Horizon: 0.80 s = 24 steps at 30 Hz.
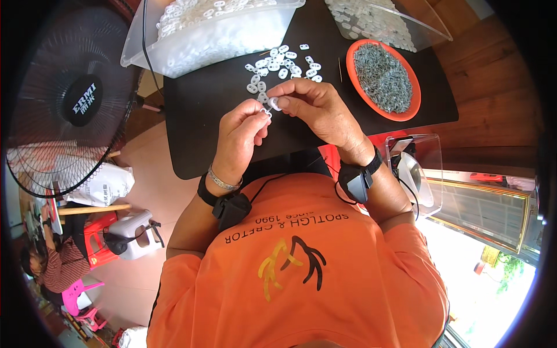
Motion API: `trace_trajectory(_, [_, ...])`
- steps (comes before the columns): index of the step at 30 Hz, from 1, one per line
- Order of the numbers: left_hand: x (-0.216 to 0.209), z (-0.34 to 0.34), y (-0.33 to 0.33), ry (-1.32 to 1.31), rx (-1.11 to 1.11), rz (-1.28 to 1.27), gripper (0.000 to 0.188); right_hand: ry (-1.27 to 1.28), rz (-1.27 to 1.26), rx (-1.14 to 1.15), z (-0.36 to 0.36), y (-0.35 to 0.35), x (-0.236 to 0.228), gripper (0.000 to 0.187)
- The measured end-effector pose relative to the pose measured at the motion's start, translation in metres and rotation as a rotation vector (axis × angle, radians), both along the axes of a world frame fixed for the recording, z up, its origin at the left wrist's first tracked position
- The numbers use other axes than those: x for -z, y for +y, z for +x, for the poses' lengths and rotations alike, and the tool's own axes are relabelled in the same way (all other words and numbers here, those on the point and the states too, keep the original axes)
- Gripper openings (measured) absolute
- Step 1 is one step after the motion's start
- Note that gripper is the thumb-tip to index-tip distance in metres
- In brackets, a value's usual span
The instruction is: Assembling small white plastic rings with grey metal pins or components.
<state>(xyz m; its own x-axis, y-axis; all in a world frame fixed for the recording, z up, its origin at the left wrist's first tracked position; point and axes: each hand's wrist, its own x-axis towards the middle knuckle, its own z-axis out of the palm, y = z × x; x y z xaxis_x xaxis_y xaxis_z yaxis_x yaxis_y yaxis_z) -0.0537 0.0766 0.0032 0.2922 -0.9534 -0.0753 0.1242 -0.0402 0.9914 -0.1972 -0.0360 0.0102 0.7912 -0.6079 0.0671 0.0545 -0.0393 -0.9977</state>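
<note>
Above the near part of the dark table (200, 130), my two hands meet fingertip to fingertip. Between the thumb and fingers of my right hand (325, 113) is a small white oval plastic piece (274, 104). My left hand (238, 136) pinches another small white piece (265, 112) right against it; whether the two are joined, I cannot tell. Just beyond my fingertips lies a loose scatter of white oval pieces (282, 73) with holes in them. An orange bowl (350, 69) heaped with small grey metal parts (383, 78) stands to the right of my right hand.
A translucent bin (226, 55) full of white pieces stands at the far left of the table, a clear container (377, 23) of pale pieces at the far right. A black fan (67, 98) is on the left. Another person (64, 264) sits at lower left near stools.
</note>
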Motion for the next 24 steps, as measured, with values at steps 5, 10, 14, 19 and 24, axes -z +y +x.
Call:
trace_trajectory(5, [-0.0004,-0.0003,0.0008,-0.022,-0.009,0.013,0.019,-0.017,-0.034,0.004,0.0012,0.0008,0.0015,0.017])
trace_trajectory(10, [0.0005,0.0,0.0023,-0.04,-0.004,0.018,0.019,0.006,-0.042,0.004,-0.0001,0.0023,0.0002,0.017])
trace_trajectory(14, [-0.0003,-0.001,0.0023,-0.028,-0.008,0.022,0.019,0.031,-0.026,0.003,-0.0008,0.0027,-0.0015,0.018])
trace_trajectory(19, [0.0017,-0.0015,0.0006,-0.034,-0.007,0.029,0.018,0.049,-0.074,0.021,-0.0004,0.0021,0.0027,0.017])
trace_trajectory(24, [0.0019,-0.0025,0.0018,-0.022,-0.014,0.016,0.019,0.076,-0.092,0.034,-0.0007,0.0055,-0.0025,0.016])
